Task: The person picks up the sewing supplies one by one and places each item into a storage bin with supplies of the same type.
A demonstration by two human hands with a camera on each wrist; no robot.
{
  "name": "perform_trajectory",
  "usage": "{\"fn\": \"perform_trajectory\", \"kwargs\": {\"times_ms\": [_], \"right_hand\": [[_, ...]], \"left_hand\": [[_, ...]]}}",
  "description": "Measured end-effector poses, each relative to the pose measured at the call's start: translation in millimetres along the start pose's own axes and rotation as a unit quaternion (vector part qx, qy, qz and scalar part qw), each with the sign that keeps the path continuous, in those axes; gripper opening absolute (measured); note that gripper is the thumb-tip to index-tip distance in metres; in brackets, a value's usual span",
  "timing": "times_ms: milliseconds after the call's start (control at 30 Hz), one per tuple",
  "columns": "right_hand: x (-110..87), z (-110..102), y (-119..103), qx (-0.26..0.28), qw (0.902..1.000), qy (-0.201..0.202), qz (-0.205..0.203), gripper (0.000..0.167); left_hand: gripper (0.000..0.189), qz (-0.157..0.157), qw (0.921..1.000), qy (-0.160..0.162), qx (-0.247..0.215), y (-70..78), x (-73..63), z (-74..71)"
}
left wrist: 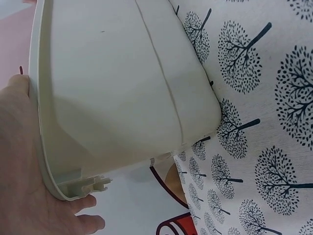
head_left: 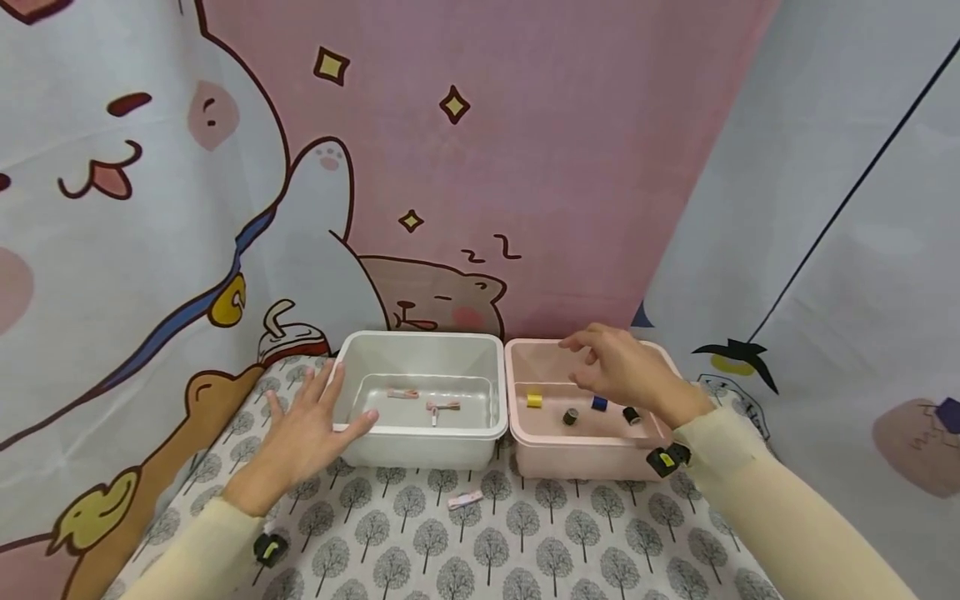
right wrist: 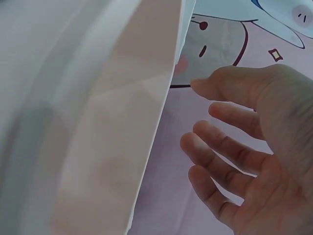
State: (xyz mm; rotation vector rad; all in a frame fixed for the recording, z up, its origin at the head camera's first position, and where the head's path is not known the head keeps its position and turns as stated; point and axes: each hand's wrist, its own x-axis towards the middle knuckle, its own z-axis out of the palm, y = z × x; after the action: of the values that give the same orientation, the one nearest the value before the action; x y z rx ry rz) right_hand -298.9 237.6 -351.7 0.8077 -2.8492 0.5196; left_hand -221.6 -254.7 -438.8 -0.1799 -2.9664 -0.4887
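Observation:
My left hand (head_left: 303, 429), its fingers spread, is at the left front corner of the white bin (head_left: 420, 448). In the left wrist view it lies along the rim of that bin (left wrist: 112, 93). Over the pink bin (head_left: 585, 460) hovers my right hand (head_left: 626, 371). Its fingers are loosely bent with nothing between them, as the right wrist view also shows. Below it in the pink bin lie a yellow thread spool (head_left: 534, 401), a dark grey-green spool (head_left: 571, 416), a blue spool (head_left: 600, 404) and a black spool (head_left: 631, 414).
Small pink pieces like hair clips (head_left: 402, 393) lie in the white bin. Another pink clip (head_left: 465, 499) is on the tree-print cloth (head_left: 495, 546) in front of the bins. The bins stand side by side before a cartoon-print curtain (head_left: 570, 167).

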Motion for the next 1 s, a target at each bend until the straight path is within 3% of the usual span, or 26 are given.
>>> {"fn": "perform_trajectory", "kwargs": {"times_ms": [333,533,700,1000], "right_hand": [[-17.5,9.5,-19.4,-0.003,0.9997,0.021,-0.012,0.045],[-25.0,17.8,-28.1,-0.001,0.9978,0.039,-0.053,0.039],[-30.6,26.3,-32.6,0.0,0.994,0.06,-0.092,0.044],[-48.3,38.7,-46.4,-0.007,0.9912,0.094,-0.092,0.036]], "left_hand": [[0.112,0.004,1.0,0.005,0.002,2.1,-1.4,-0.2],[0.112,0.006,1.0,0.007,-0.001,1.4,0.0,-1.2],[0.113,0.007,1.0,0.006,0.003,-0.1,1.6,-1.6],[0.114,0.007,1.0,0.003,-0.006,-2.1,1.8,0.6]]}}
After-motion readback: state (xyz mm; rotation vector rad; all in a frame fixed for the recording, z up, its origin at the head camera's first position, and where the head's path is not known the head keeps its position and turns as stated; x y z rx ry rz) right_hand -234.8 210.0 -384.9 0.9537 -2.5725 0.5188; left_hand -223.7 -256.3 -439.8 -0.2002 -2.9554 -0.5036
